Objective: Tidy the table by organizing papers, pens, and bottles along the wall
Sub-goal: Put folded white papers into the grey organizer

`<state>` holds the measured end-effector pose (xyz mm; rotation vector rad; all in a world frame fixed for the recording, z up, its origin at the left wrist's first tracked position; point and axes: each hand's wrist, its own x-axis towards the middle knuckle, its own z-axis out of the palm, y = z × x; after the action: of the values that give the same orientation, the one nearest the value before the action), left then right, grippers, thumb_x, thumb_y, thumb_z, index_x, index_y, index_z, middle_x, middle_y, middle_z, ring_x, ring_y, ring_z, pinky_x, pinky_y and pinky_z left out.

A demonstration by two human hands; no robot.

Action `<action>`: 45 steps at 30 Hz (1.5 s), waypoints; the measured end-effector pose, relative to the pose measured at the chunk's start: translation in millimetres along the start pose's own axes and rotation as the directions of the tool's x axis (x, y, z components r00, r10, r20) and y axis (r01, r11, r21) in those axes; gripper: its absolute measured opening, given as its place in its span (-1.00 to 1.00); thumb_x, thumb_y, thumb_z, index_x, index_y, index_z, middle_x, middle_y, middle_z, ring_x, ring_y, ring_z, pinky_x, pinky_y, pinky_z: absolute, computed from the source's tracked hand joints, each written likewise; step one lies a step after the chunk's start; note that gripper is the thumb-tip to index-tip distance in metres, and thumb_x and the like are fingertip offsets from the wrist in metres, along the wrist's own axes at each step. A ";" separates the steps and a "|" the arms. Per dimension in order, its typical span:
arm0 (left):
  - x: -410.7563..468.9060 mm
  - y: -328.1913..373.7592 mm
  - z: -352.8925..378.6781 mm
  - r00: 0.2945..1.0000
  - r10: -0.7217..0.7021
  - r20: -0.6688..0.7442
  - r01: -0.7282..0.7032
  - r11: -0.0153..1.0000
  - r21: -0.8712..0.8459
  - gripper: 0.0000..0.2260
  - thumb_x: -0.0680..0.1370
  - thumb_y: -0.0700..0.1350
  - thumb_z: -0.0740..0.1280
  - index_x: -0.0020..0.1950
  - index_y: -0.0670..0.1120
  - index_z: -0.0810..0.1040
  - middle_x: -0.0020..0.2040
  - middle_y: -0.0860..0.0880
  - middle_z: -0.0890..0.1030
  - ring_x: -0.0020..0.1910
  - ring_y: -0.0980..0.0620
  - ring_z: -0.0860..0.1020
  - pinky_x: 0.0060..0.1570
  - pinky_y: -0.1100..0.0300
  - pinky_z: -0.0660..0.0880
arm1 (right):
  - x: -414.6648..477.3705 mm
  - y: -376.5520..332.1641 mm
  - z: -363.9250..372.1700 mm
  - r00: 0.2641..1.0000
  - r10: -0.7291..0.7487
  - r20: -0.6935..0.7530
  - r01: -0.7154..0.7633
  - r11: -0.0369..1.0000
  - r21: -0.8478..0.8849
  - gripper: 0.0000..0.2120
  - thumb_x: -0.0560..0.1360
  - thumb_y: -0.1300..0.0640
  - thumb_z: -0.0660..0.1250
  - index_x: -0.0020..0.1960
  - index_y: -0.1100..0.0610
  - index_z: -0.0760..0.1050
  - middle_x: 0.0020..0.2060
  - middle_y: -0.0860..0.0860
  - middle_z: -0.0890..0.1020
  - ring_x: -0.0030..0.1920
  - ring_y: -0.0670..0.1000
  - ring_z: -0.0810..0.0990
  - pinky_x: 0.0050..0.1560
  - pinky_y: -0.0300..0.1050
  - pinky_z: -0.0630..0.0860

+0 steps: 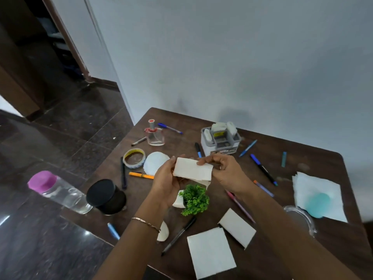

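Dim bluish light, soft shadows on wall (242, 57), floor (50, 249) glare, edges warped/blurry.

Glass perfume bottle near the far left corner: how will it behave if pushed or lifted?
The perfume bottle looks like clear glass, so probably rigid, smooth and breakable; a firm grip on its flat sides seems wise. It stands upright with a narrow neck, so a high push may tip it. It looks nearly empty, so likely light.

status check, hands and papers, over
Left hand, right hand both hold folded white paper. Pink-lidded bottle, orange pen lie loose on table. Small plant just below hands.
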<state>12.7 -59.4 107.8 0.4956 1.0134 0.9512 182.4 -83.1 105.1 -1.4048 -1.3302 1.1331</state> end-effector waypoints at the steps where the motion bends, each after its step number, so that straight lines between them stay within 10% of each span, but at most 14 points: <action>1: 0.2 -2.4 5.7 1.000 -0.022 0.013 0.022 1.000 -0.022 -0.69 0.65 0.02 0.11 0.10 -0.16 0.55 -0.02 -0.16 0.67 -0.04 -0.13 0.64 -0.12 -0.04 0.57 | -3.1 2.2 -5.3 1.000 0.000 -0.024 0.000 1.000 -0.002 -0.49 0.42 0.52 0.19 -0.15 -0.05 0.69 0.06 -0.01 0.69 0.08 -0.04 0.65 0.08 0.00 0.61; 9: -1.9 -17.0 30.5 1.000 -0.002 0.027 -0.004 0.975 0.222 -0.74 0.52 -0.25 0.36 0.21 -0.18 0.49 0.09 -0.19 0.59 -0.01 -0.07 0.60 -0.28 0.18 0.58 | -19.4 2.4 -29.9 0.994 0.046 -0.096 -0.054 0.995 -0.088 -0.54 0.43 0.44 0.11 0.02 0.05 0.66 0.01 -0.15 0.64 0.01 -0.11 0.60 0.09 -0.23 0.54; 17: 18.8 -13.1 38.4 0.996 0.077 0.035 -0.085 0.913 0.399 -0.79 0.52 -0.28 0.37 0.13 -0.15 0.51 0.05 -0.12 0.63 0.01 -0.07 0.63 -0.28 0.19 0.59 | -3.7 20.9 -32.1 0.960 0.270 -0.070 -0.252 0.947 0.197 -0.88 0.56 0.04 0.26 0.02 -0.03 0.56 0.04 0.07 0.64 0.08 0.08 0.61 0.15 0.16 0.56; 24: 56.8 15.5 50.5 0.920 0.188 0.345 -0.390 0.540 0.745 -0.86 0.53 -0.26 0.34 -0.02 -0.04 0.60 -0.06 0.03 0.66 -0.04 0.08 0.61 -0.12 0.31 0.55 | 24.6 4.9 -47.3 0.941 0.304 -0.146 -0.262 0.931 0.253 -0.68 0.56 0.27 0.08 0.05 0.16 0.61 0.01 0.10 0.67 0.07 0.03 0.61 0.02 -0.16 0.53; 30: 105.7 36.1 75.1 0.850 0.105 0.516 -0.519 0.334 0.787 -0.86 0.47 -0.19 0.40 0.02 -0.09 0.60 -0.05 -0.02 0.67 -0.03 0.01 0.63 0.03 -0.01 0.58 | 60.3 9.9 -70.9 0.970 0.231 0.071 -0.221 0.967 -0.129 -0.69 0.45 0.25 0.44 0.17 0.14 0.52 0.00 -0.03 0.66 0.00 -0.10 0.65 0.06 -0.18 0.58; 36: 137.6 48.4 109.9 0.775 0.021 0.632 -0.625 0.178 0.760 -0.80 0.43 -0.15 0.45 0.04 -0.03 0.59 -0.03 0.06 0.65 -0.03 0.11 0.59 -0.01 0.22 0.52 | 95.0 7.1 -95.5 0.976 0.217 0.029 -0.193 0.914 -0.358 -0.67 0.37 0.17 0.51 0.12 0.17 0.59 -0.01 0.02 0.69 0.01 -0.04 0.66 0.09 -0.06 0.58; 45: 202.5 46.3 124.5 0.791 0.216 0.572 -0.606 0.151 0.781 -0.71 0.45 -0.14 0.40 0.15 0.03 0.49 -0.05 0.11 0.60 -0.03 0.11 0.55 0.03 0.19 0.50 | 141.4 30.0 -120.6 0.918 0.115 -0.379 -0.315 0.791 -0.525 -0.62 0.46 0.15 0.39 0.26 0.19 0.49 0.13 0.08 0.62 0.09 0.09 0.59 0.00 -0.08 0.49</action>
<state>142.1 145.3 101.8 2.0605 1.0573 0.5555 308.7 56.0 93.9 -2.1398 -1.3419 0.5900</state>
